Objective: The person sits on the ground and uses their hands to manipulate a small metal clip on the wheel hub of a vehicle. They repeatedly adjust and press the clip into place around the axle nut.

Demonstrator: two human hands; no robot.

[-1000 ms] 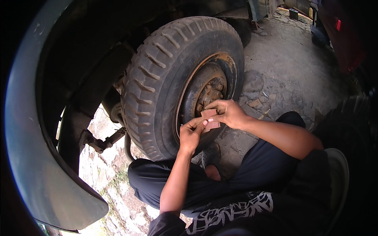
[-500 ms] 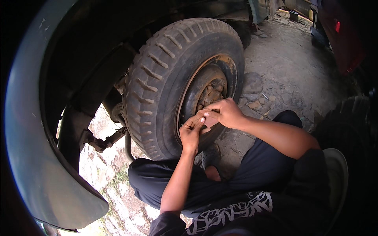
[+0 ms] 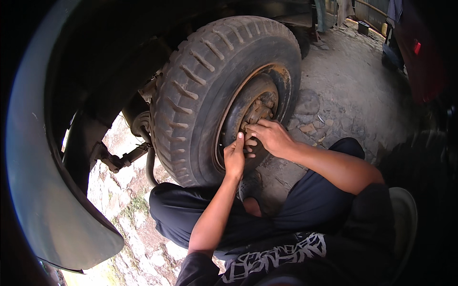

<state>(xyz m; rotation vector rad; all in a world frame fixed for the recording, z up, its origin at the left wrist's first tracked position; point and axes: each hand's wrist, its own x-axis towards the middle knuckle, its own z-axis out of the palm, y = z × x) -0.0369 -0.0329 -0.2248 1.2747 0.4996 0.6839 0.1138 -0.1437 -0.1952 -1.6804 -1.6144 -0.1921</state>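
Centrally, rusty hub inside wheel rim, right hand near.

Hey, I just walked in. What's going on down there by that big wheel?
A person in dark trousers is down low beside a large treaded tyre, working with bare hands. The left hand and right hand are close together in front of the wheel's rusty hub, fingers bent inward. What they might be holding is too hidden to make out. The wheel stands upright beneath the vehicle, whose fender curves along the left side.
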